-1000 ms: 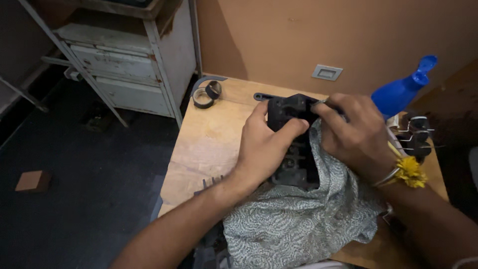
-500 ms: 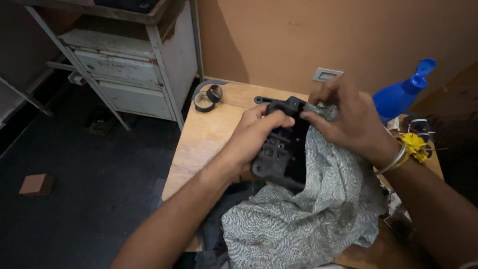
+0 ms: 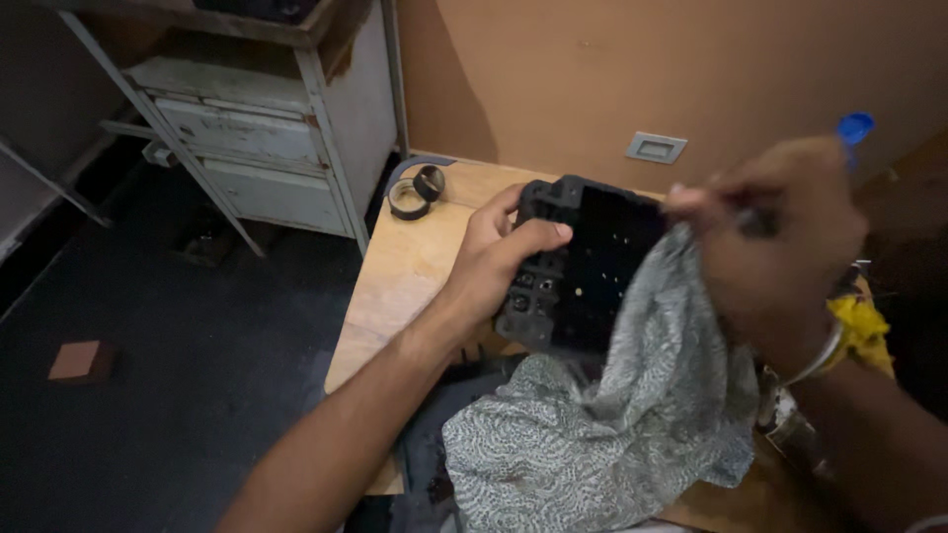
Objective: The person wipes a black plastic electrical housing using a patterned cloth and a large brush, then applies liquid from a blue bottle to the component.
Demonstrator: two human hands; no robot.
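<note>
a grey metal cabinet point(image 3: 267, 128) with drawers stands at upper left on the dark floor point(image 3: 148, 345), close beside the wooden table point(image 3: 415, 266). the tan wall point(image 3: 642, 69) behind the table carries a small pale wall plate point(image 3: 656, 148). a small reddish block point(image 3: 79, 360) lies on the floor, well apart from everything else.

a patterned grey cloth point(image 3: 612, 424) spreads over the near right part of the table, bunching up toward the right hand point(image 3: 780, 237) and covering the lower right edge of the black plastic housing point(image 3: 583, 266). the housing is held up above the table between the two hands, its hollow open face turned toward the camera, its long axis running from upper left down to lower right, slightly tilted.

the left hand point(image 3: 499, 262) grips the housing's left edge, thumb over the rim and fingers point(image 3: 538, 235) closed round the side. the right hand is blurred; its fingers are pinched shut on the cloth at the housing's upper right corner.

two dark rings point(image 3: 415, 190) lie touching each other at the table's far left corner. a blue cap point(image 3: 855, 126) shows behind the right hand, and something yellow point(image 3: 864, 326) sits by the wrist.
</note>
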